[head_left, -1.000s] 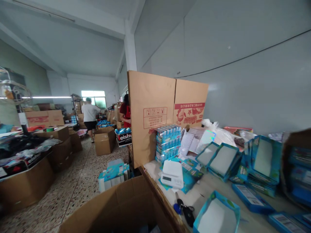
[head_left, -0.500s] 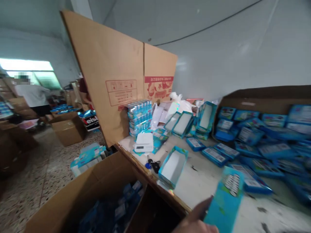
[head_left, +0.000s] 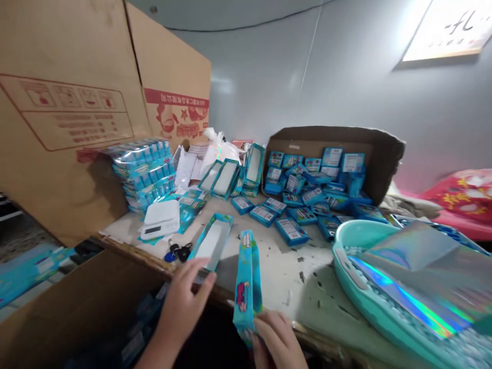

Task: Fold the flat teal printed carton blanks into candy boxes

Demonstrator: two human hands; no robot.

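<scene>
My right hand [head_left: 279, 338] grips the near end of a long, shallow blue carton tray [head_left: 246, 287], which is tipped on its side at the table's front edge. My left hand [head_left: 188, 292] is open, thumb and fingers apart. It is at the near end of another blue carton tray [head_left: 213, 241] with a white inside, lying face up on the table; whether it touches that tray I cannot tell. A bunch of keys [head_left: 180, 252] lies left of this tray, and a white digital scale [head_left: 161, 218] is behind the keys.
Small blue boxes [head_left: 292, 230] spill from a tipped cardboard carton [head_left: 376, 159]. At right, a turquoise basin [head_left: 344, 266] holds small pale pieces and shiny film [head_left: 418, 256]. Wrapped blue packs [head_left: 144, 171] are stacked at left. An open carton [head_left: 100, 287] stands below the table edge.
My view has swung right, bringing the basin into sight. My left hand has come into view by the tray on the table. The tray in my right hand now shows its side.
</scene>
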